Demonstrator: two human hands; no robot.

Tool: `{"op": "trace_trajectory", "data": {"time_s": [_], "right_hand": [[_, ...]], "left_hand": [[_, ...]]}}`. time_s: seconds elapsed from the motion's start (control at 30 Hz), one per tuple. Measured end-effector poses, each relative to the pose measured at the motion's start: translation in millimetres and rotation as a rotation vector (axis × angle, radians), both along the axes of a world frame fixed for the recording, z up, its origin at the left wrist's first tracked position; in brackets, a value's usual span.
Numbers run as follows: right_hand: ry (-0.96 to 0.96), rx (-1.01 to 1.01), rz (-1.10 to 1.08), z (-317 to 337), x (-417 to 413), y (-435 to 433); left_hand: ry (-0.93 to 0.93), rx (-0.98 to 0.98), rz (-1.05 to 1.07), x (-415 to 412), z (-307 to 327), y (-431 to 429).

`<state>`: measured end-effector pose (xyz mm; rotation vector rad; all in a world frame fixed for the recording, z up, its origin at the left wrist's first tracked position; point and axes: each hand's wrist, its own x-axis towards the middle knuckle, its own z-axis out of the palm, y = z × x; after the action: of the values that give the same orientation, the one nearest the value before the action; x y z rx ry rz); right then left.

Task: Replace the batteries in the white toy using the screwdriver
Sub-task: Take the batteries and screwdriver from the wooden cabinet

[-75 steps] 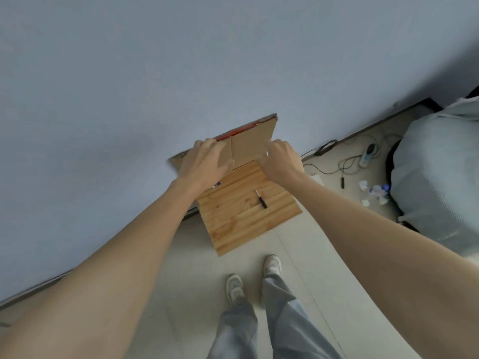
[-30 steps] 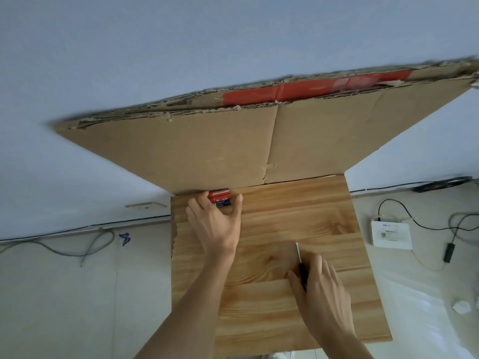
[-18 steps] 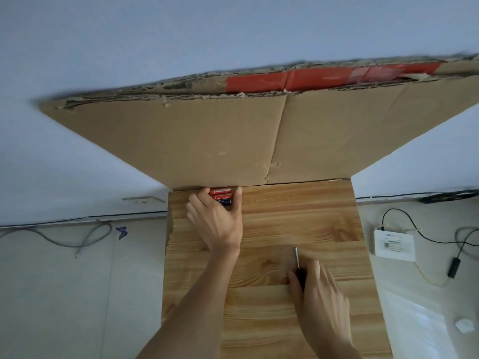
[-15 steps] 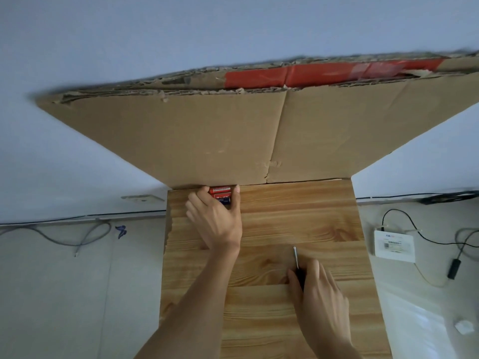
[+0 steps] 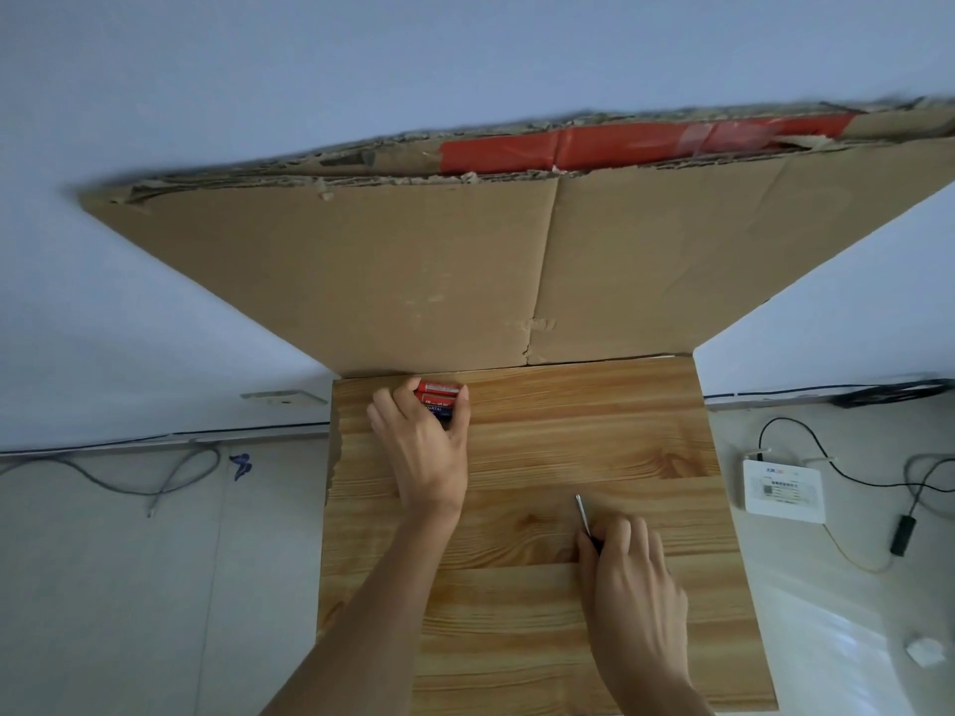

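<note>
A small pack of red and blue batteries [image 5: 438,396] lies at the far left of the wooden tabletop [image 5: 579,436], right against the cardboard sheet. My left hand [image 5: 421,447] curls around the pack, thumb on its right side and fingers on its left. A thin screwdriver [image 5: 584,516] with a dark handle lies near the middle of the table, shaft pointing away from me. My right hand [image 5: 633,591] closes its fingers on the handle. No white toy is in view.
A large cardboard sheet [image 5: 465,266] with a red strip on top leans against the wall behind the table. On the floor to the right lie a white box [image 5: 783,490] with cables and a crumpled white scrap [image 5: 925,651]. A grey cable [image 5: 129,478] runs along the left floor.
The view has come down close to the table since 2.5 s ago. In the last second both hands have stayed in place, the left at the batteries, the right at the screwdriver.
</note>
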<state>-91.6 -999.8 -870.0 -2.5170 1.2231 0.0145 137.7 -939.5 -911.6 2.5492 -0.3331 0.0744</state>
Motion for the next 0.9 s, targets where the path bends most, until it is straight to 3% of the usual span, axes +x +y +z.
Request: {"op": "trace_trajectory", "data": {"time_s": [0.27, 0.5, 0.9], "right_hand": [[-0.028, 0.023, -0.043, 7, 5, 1], [-0.137, 0.195, -0.156, 43, 22, 0], [-0.381, 0.277, -0.279, 181, 28, 11]], "left_hand": [[0.003, -0.014, -0.098, -6, 9, 15], [0.005, -0.025, -0.204, -8, 48, 14], [-0.024, -0.085, -0.51, -42, 223, 32]]}}
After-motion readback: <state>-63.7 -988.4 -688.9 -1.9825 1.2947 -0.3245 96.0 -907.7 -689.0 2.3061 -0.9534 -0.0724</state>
